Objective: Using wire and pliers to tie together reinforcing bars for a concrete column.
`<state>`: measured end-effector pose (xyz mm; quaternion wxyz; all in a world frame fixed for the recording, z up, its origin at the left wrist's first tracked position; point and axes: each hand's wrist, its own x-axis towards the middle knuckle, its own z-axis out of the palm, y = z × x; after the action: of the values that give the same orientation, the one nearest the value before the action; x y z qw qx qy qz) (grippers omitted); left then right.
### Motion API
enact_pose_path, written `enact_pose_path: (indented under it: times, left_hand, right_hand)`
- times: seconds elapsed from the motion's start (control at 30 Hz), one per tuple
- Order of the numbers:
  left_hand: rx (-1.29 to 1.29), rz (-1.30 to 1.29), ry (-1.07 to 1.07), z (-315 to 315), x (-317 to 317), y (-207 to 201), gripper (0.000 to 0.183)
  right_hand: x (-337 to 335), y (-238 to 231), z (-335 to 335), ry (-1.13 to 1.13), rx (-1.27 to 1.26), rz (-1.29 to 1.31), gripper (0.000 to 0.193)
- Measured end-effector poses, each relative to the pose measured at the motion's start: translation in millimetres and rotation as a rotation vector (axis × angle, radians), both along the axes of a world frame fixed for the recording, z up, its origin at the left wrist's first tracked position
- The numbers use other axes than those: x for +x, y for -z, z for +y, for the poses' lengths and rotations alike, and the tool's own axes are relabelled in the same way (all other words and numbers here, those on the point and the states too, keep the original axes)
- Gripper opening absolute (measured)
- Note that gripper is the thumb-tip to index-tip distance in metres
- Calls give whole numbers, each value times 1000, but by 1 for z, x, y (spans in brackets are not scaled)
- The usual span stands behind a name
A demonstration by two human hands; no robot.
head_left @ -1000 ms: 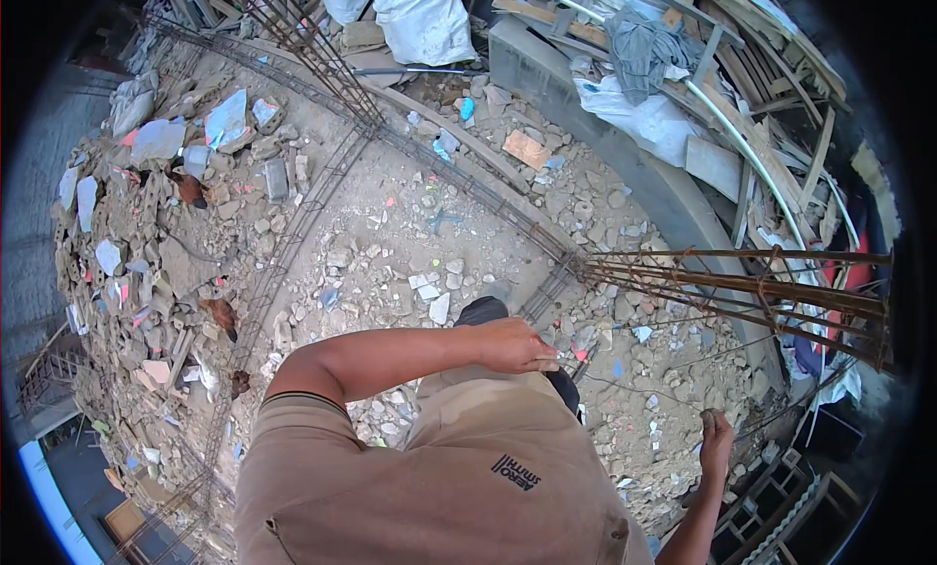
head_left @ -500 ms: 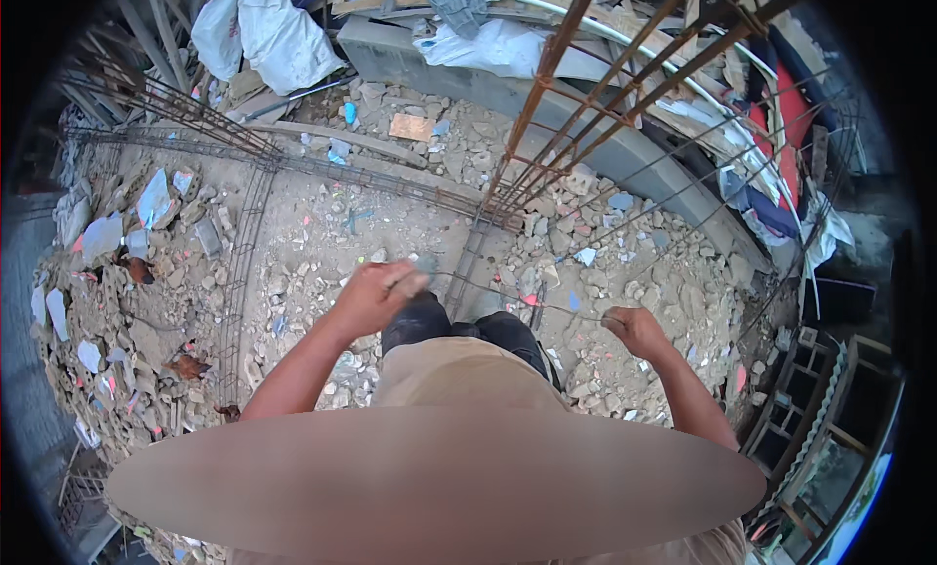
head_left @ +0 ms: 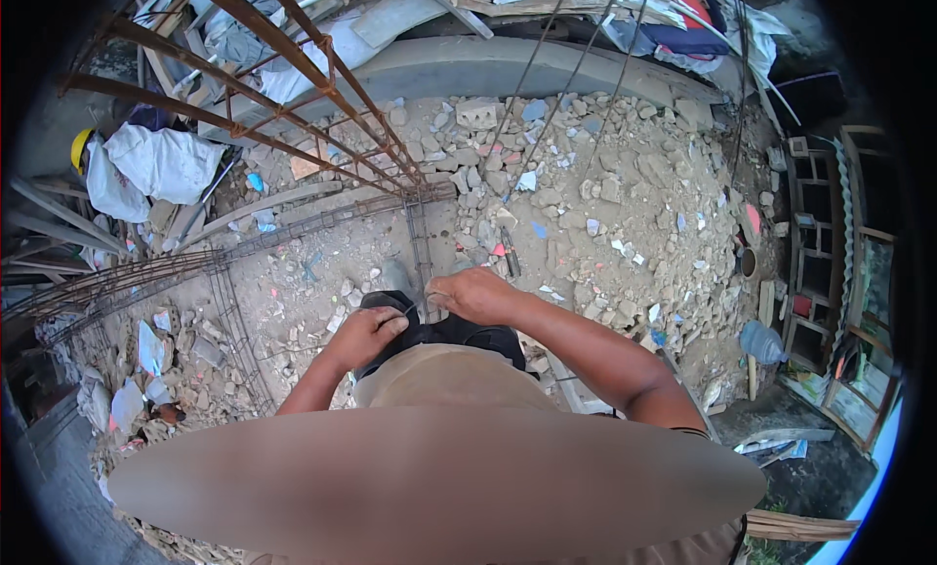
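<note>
My left hand (head_left: 366, 338) is closed in front of my waist, its thumb pressed against the curled fingers. A thin wire (head_left: 288, 353) shows to the left of that hand; most of its length is hard to make out against the ground. Close by on the right, my right hand (head_left: 473, 295) pinches at the wire, with its fingertips turned toward the left hand. Below both hands are my dark trousers (head_left: 498, 341). Just beyond them a narrow rebar cage (head_left: 419, 238) lies along the ground.
Upright rusty rebar (head_left: 332, 87) rises at the far left, joined to a long horizontal rebar cage (head_left: 303, 214). Broken rubble (head_left: 625, 194) covers the right side, with a dark narrow tool (head_left: 510, 253) on it. A low concrete beam (head_left: 478, 62) runs behind. A clear plastic bottle (head_left: 761, 343) lies at right.
My right hand has come in from the far right to beside the left hand, which moved slightly down. The wire no longer stretches wide between them. The view has turned to the right.
</note>
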<state>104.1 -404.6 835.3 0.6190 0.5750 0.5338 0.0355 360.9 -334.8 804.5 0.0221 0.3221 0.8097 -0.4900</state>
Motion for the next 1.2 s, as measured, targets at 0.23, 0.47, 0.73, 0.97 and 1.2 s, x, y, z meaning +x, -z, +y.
enact_pose_path:
  times: [0.23,0.47,0.73,0.97,1.2]
  left_hand:
    - [237,176,-55,32,-23,37,30]
    - [149,64,4,65,-43,39,32]
    - [108,102,373,59,-80,37,31]
    - [207,334,675,78,-124,25,36]
    - [42,134,108,113,-144,56,36]
  right_hand:
    - [-13,15,-17,8,-72,-9,22]
    - [-41,34,-22,315,-65,33,23]
    - [-52,64,-37,567,-158,138,20]
    - [-24,63,-54,759,17,-126,22]
    - [-59,-58,-18,556,-283,294,28]
